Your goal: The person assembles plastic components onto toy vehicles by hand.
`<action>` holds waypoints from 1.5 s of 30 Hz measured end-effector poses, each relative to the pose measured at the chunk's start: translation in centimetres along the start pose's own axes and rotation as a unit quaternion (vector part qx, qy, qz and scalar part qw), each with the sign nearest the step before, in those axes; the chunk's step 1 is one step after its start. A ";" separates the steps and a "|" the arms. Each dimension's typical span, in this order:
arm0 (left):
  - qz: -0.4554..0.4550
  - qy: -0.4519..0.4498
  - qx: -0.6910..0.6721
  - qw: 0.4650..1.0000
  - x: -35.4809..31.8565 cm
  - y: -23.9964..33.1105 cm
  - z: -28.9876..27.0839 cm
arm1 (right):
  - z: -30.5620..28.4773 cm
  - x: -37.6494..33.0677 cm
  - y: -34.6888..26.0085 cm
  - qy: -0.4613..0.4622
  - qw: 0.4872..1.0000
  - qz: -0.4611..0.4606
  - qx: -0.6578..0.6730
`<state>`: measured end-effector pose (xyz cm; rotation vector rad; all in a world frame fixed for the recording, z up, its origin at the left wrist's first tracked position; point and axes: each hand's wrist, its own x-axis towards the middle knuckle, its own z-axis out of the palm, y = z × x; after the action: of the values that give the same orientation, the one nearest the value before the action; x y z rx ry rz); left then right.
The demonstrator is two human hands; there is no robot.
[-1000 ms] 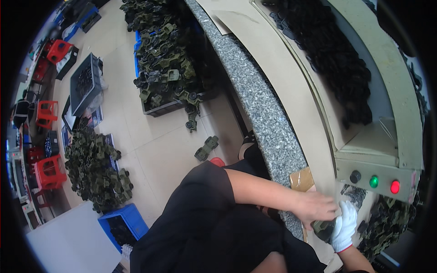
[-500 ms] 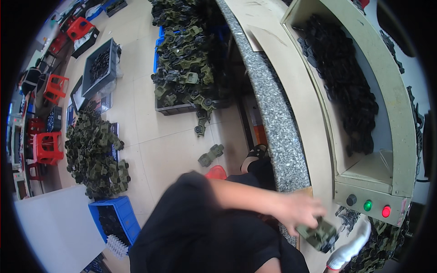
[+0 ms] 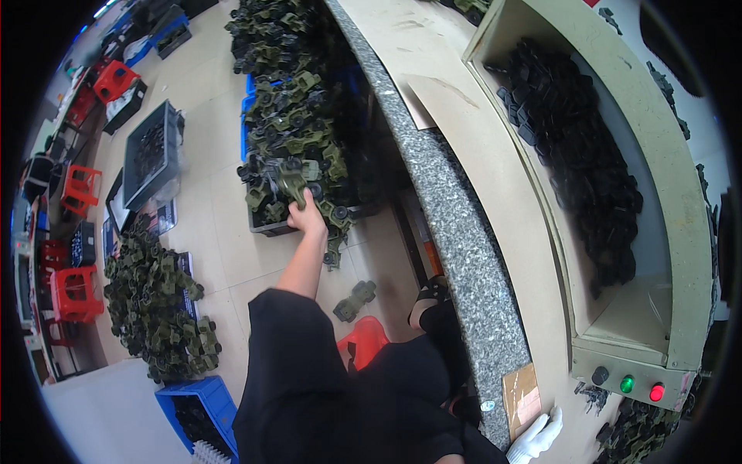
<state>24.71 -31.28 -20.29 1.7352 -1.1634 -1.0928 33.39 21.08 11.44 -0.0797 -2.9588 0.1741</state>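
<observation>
My left hand (image 3: 308, 218), bare, stretches out over a grey crate (image 3: 270, 230) heaped with olive-green toy vehicles (image 3: 282, 97). Its fingers close on the end of one toy vehicle (image 3: 291, 182) at the near end of the heap. Whether that vehicle rests on the others, I cannot tell. My right hand (image 3: 539, 438) wears a white glove and lies at the bench edge beside a small piece of brown cardboard (image 3: 522, 398). Its fingers look stretched out, and nothing shows in them. A single toy vehicle (image 3: 355, 301) lies on the floor between the crate and me.
A beige machine housing (image 3: 666, 232) holds a pile of black parts (image 3: 576, 155); buttons (image 3: 627, 384) line its front. The stone-edged bench (image 3: 464, 232) runs beside me. More toy vehicles (image 3: 158, 301) are heaped on the floor left, near a blue crate (image 3: 212, 406) and red stools (image 3: 76, 294).
My left hand has swung from the bench out left to the crate, and a toy vehicle is in its grip in both frames. My gloved right hand has shifted toward the bench edge.
</observation>
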 end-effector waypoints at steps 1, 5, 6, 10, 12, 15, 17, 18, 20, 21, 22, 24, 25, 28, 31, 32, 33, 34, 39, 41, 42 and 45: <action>0.022 0.012 -0.019 1.000 1.1 0.7 1.4 | -0.1 0.1 -0.4 -0.011 1.000 0.010 0.008; -0.084 -0.128 -0.097 0.983 0.4 5.3 5.9 | 1.1 -0.3 2.0 0.040 0.999 0.011 0.013; -0.085 -0.132 -0.087 0.984 0.7 3.4 6.2 | 2.1 -0.6 2.7 0.046 0.999 0.009 0.017; 0.216 -0.098 -0.064 0.969 -4.5 7.4 3.8 | 2.4 -1.1 3.1 0.073 0.997 -0.003 0.002; 0.329 -0.166 -0.234 0.900 -9.2 13.3 0.5 | 2.5 -0.9 3.4 0.078 0.997 -0.020 0.012; 0.429 -0.403 -0.300 0.751 -21.2 21.6 -4.2 | 1.9 -0.8 3.7 0.092 0.995 -0.029 0.034; 0.494 -0.626 -0.159 0.582 -28.8 25.6 -4.8 | 1.3 -0.7 4.1 0.093 0.993 -0.029 0.061; 0.519 -0.689 -0.079 0.499 -31.9 26.5 -4.4 | 1.2 -0.6 3.8 0.089 0.993 -0.030 0.070; 0.539 -0.754 -0.012 0.375 -37.5 27.3 -2.0 | 1.2 -1.0 4.3 0.105 0.989 -0.022 0.105; 0.591 -0.709 0.041 0.383 -40.2 26.2 -0.2 | 1.1 -1.2 4.7 0.114 0.985 -0.023 0.127; 0.640 -0.657 0.091 0.388 -42.8 24.6 1.3 | 1.2 -1.2 5.1 0.112 0.977 -0.005 0.184; 0.663 -0.615 0.143 0.403 -45.4 23.6 2.4 | 1.0 -1.2 6.4 0.118 0.957 0.043 0.262; 0.645 -0.641 0.211 0.360 -46.2 24.0 3.1 | 0.3 -1.3 7.9 0.139 0.956 0.070 0.247; 0.700 -0.565 0.282 0.333 -47.6 22.0 5.0 | -0.3 -1.1 14.9 0.214 0.955 0.123 0.163; 0.812 -0.488 0.240 0.212 -47.4 21.6 7.1 | -3.0 -1.0 26.6 0.313 0.913 0.246 0.095; 0.798 -0.496 0.253 0.231 -48.0 22.3 5.9 | -4.1 -0.7 31.3 0.316 0.897 0.299 0.076; 0.783 -0.505 0.262 0.251 -48.8 22.6 5.2 | -4.2 -0.9 38.1 0.317 0.856 0.387 0.135; 0.784 -0.502 0.263 0.253 -47.3 21.6 7.3 | -6.1 0.9 41.2 0.304 0.761 0.438 0.370; 0.247 -0.775 0.124 0.569 -46.1 23.4 3.8 | -9.4 7.9 43.7 -0.054 0.922 0.264 -0.278; 0.171 -0.786 0.100 0.586 -45.4 24.0 0.9 | -8.5 9.2 44.5 -0.113 0.903 0.239 -0.338; 0.091 -0.794 0.078 0.595 -44.9 23.8 0.1 | -9.0 9.5 44.7 -0.153 0.903 0.234 -0.327; -0.029 -0.777 0.018 0.628 -41.4 22.2 -1.7 | -10.5 10.1 44.4 -0.225 0.889 0.207 -0.340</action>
<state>10.83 1.74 10.18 0.3945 -1.9748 -2.7649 27.26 66.92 18.02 -0.8672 -3.2373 -0.9229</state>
